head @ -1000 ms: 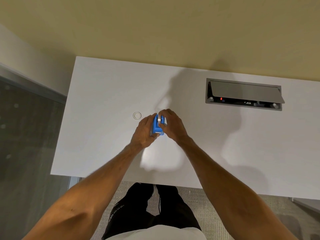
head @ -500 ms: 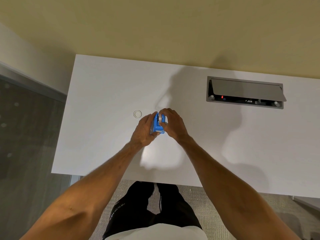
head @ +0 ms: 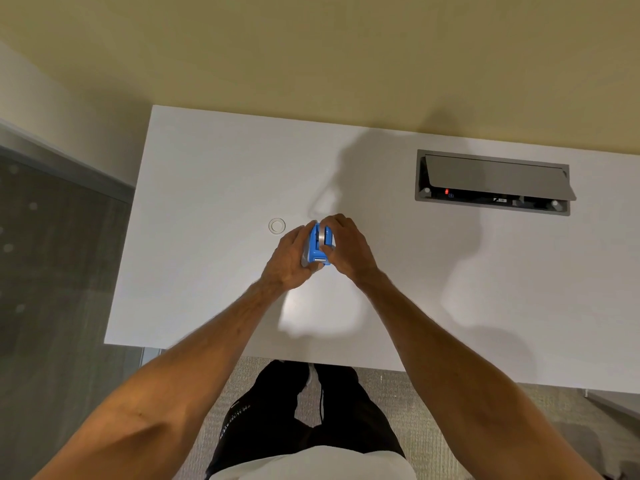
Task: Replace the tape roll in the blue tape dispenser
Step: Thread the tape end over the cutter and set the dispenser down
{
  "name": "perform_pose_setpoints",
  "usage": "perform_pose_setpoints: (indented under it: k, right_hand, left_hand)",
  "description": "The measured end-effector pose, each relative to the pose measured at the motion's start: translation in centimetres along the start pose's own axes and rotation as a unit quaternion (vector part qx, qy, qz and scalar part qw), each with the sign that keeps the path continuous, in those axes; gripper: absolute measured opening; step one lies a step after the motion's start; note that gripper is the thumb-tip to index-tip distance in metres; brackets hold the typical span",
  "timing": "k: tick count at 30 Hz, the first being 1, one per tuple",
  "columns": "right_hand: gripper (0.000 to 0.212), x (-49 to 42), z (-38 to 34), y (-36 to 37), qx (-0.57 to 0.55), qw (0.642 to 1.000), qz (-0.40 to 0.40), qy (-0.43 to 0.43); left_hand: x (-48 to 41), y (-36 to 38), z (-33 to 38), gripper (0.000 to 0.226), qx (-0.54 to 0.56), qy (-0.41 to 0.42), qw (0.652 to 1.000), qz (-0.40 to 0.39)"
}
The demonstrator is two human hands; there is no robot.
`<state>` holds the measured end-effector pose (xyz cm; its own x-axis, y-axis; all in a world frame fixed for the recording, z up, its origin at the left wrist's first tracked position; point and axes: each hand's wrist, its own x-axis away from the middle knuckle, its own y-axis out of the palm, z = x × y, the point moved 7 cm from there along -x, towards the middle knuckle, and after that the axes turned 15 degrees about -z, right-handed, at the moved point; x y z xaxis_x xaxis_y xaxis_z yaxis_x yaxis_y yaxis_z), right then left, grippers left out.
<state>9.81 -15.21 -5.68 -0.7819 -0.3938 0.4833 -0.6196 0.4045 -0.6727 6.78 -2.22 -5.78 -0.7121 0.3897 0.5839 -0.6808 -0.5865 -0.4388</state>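
A small blue tape dispenser (head: 318,249) is held between both hands above the middle of the white desk (head: 207,174). My left hand (head: 289,259) wraps its left side and underside. My right hand (head: 348,247) covers its right side, with fingertips on a greyish tape roll (head: 326,234) seated in the dispenser's top. A clear empty tape ring (head: 277,225) lies flat on the desk just left of my left hand.
An open grey cable hatch (head: 491,181) with a red light sits recessed in the desk at the back right. The desk meets a yellow wall behind. Its left edge drops to grey floor, and my legs stand at its front edge.
Both hands and the dispenser stay in nearly the same place; the right fingers have shifted slightly on the roll.
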Motion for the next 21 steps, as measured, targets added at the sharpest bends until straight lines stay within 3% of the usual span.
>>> perform_pose_setpoints:
  k: [6,12,21]
  right_hand:
    - [0.052,0.4,0.0,-0.3,0.010,1.000,0.007,-0.003]
    - [0.032,0.5,-0.1,-1.6,0.121,0.991,0.065,-0.003]
    - [0.036,0.3,-0.4,-1.6,0.169,0.981,0.098,-0.023]
  left_hand:
    - [0.2,-0.4,-0.1,0.082,0.016,0.016,1.000,0.011]
    - [-0.2,-1.0,0.6,0.054,0.000,0.037,0.999,0.040]
    - [-0.8,-0.5,0.6,0.044,0.033,0.008,0.998,0.061]
